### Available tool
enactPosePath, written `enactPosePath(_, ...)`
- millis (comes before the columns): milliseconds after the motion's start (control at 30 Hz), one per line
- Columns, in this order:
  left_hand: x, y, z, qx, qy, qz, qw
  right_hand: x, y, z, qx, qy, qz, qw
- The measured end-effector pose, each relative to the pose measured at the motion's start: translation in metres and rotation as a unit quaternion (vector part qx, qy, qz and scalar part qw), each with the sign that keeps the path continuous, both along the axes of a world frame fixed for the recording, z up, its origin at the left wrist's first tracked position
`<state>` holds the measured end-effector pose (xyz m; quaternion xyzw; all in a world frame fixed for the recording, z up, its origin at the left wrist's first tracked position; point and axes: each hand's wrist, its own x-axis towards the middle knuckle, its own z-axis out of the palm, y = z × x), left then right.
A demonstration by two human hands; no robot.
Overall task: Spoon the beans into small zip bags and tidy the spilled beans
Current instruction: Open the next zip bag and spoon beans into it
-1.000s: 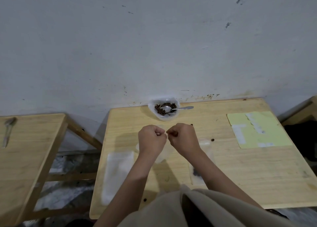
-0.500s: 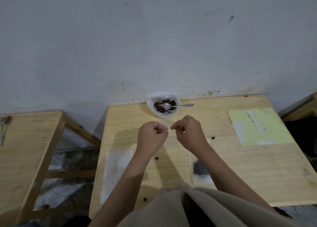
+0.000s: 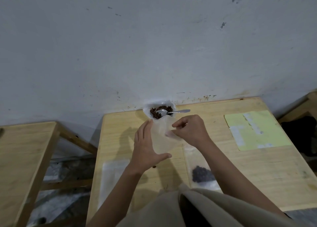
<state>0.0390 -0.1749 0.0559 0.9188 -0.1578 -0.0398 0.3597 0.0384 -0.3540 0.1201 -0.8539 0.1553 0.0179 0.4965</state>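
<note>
A white bowl of brown beans stands at the table's far edge against the wall, with a metal spoon lying in it. Above the table I hold a clear empty zip bag. My right hand pinches its right edge. My left hand is spread open against the bag's left side, fingers straight and thumb under its lower edge. A filled zip bag with dark beans lies on the table near me on the right. One spilled bean lies below my left hand.
Empty clear bags lie flat on the wooden table at the near left. A yellow-green sheet sits at the right. A second wooden table stands to the left across a gap. A beige garment fills the near edge.
Both hands were fists pinching the bag's top close together. Now my left hand has opened and spread along the bag's side, and the bag hangs open between the hands.
</note>
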Motion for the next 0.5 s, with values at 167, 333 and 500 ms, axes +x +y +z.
enactPosePath(167,0.001,-0.004,-0.018,0.003,-0.085,0.022,0.996,0.006,-0.007,0.003,-0.007,0.058,0.047,0.997)
enactPosePath(333,0.004,-0.002,-0.023,0.016,-0.122,-0.004,0.992,0.010,-0.013,0.011,0.015,0.094,0.096,0.991)
enactPosePath(500,0.012,0.004,-0.024,0.054,-0.131,-0.019,0.990,0.014,-0.012,0.013,0.010,0.119,0.115,0.986)
